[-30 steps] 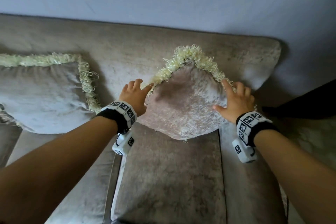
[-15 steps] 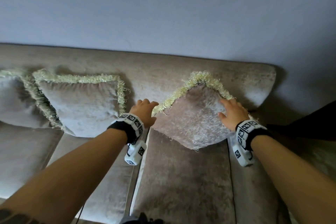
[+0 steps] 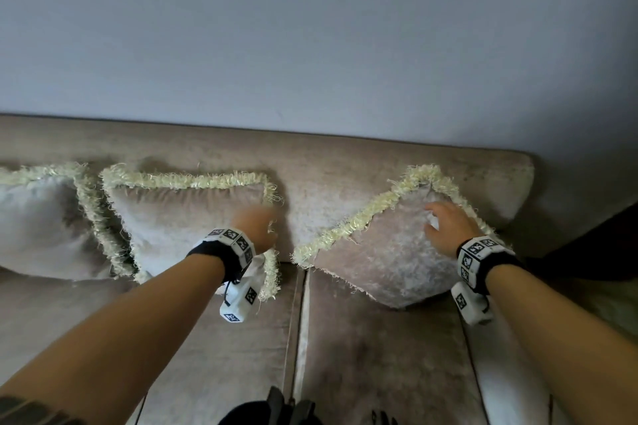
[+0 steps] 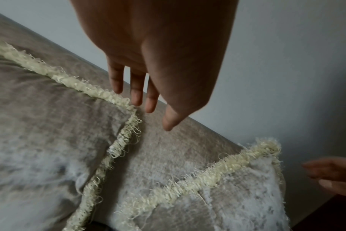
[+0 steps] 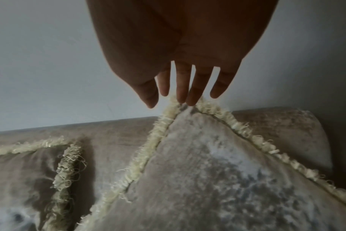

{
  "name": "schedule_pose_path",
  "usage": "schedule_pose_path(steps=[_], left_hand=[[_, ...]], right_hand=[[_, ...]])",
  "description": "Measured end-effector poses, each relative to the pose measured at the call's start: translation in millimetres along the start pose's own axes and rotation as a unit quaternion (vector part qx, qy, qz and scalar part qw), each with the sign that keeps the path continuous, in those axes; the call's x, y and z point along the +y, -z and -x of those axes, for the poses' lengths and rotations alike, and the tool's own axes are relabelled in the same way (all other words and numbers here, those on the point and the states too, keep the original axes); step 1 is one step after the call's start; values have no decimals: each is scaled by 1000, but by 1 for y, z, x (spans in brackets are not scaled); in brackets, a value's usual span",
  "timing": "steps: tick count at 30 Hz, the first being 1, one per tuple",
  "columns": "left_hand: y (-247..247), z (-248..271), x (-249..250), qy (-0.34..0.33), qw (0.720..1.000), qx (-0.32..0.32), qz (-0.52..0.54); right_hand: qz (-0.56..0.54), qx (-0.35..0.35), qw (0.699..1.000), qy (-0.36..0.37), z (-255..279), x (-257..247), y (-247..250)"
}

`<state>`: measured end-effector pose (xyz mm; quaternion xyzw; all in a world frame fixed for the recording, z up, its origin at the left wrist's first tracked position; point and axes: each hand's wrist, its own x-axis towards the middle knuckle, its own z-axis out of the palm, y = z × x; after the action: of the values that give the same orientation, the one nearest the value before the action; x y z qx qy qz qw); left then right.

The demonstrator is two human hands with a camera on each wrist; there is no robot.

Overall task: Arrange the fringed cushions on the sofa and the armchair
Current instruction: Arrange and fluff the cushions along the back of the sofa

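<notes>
Three beige fringed cushions lean against the sofa back (image 3: 328, 162). The right cushion (image 3: 390, 252) stands on a corner like a diamond. My right hand (image 3: 445, 228) lies on its upper face, and its straight fingers (image 5: 180, 93) reach the top corner of that cushion (image 5: 207, 171). The middle cushion (image 3: 183, 217) stands square. My left hand (image 3: 257, 228), blurred, hovers at its right edge; the straight fingers (image 4: 136, 96) are by the top right corner of the middle cushion (image 4: 49, 125) and hold nothing. A third cushion (image 3: 34, 217) is at the far left.
A plain grey wall (image 3: 310, 28) rises behind the sofa. The seat cushions (image 3: 379, 355) lie in front of me, with a seam between them. Something dark (image 3: 604, 235) stands past the sofa's right end. A dark object (image 3: 276, 411) shows at the bottom edge.
My left hand let go of the right cushion's left edge and moved left to the middle cushion. My right hand slid from the cushion's edge up onto its face. The view pulled back.
</notes>
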<state>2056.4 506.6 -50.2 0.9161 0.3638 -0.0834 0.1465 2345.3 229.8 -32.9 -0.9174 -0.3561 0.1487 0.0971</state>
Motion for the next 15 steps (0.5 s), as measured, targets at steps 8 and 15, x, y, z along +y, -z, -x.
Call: schedule_pose_path(steps=[8,15], left_hand=[[20,7,-127,-15,1000,-20,11],[5,17,-198,39,997,-22,70]], right_hand=[[-12,29,999,-14,11,-122,-26],[23,5,998,59,-6,-210,-54]])
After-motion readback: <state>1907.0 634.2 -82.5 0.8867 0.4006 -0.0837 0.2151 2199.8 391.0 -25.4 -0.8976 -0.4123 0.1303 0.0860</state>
